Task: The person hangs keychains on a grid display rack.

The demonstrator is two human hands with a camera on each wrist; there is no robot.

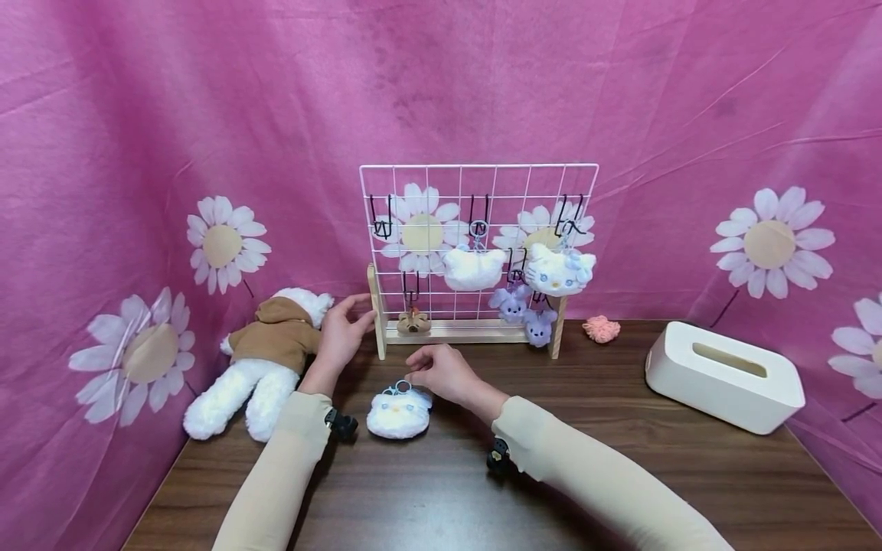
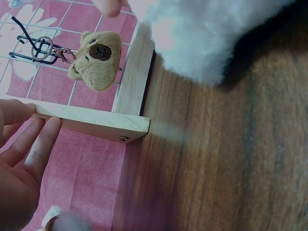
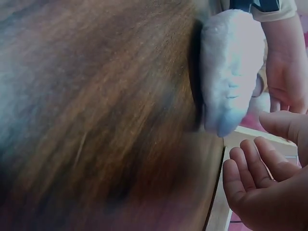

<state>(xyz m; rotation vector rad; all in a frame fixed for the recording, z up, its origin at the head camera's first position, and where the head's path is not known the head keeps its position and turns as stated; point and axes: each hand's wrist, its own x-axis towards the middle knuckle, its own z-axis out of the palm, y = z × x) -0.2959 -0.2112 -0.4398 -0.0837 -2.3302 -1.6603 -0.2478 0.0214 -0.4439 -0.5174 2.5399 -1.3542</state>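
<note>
Right now my left hand [image 1: 342, 330] rests with straight fingers against the left wooden post [image 1: 376, 312] of the wire grid rack [image 1: 478, 252], steadying it and gripping nothing. My right hand [image 1: 441, 373] hovers just above the white plush charm [image 1: 398, 412], which lies on the wooden table [image 1: 620, 459] in front of the rack, its small metal ring [image 1: 402, 386] pointing up toward my fingers. From the head view my fingertips seem pinched at or beside that ring, but the right wrist view shows my fingers loosely curled with nothing plainly between them, so I cannot tell whether I have it.

The ring is thin, so I judge a shallow pinch could slip and drop the charm back on the table. The rack stands on narrow feet; if I push the post too hard or tug at a black hook [image 1: 410, 291], it could tip or slide. The tiny brown bear charm [image 2: 96, 58] hangs close by, and my knuckles could knock it loose. The stuffed sheep [image 1: 265, 360] crowds my left wrist, and it could be nudged toward the table's edge.
</note>
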